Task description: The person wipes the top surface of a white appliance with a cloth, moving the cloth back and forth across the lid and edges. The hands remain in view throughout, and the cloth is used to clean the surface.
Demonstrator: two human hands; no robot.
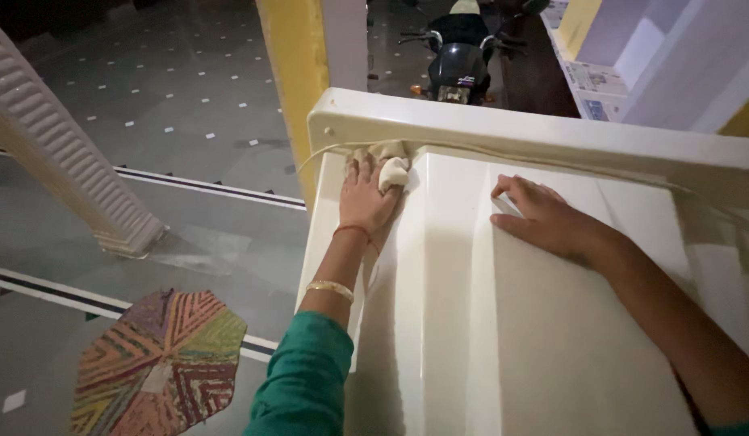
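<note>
Cream cloth (391,171) clenched in left hand (365,200) fingers; right hand (544,218) flat, released, on one white panel (504,323)

The white top panel (504,323) looked like smooth moulded plastic with a soft gloss, its ribs catching pale highlights. The cloth (388,165) under the left hand (366,198) was a soft, crumpled, matt fabric, cream in colour. A thin metal bangle (330,288) on that wrist shone gold, and the green sleeve (306,379) was matt woven cloth. The floor (189,97) at far left was polished tile with a dull sheen; the mat (161,363) at near left looked coarse and woven.
</note>
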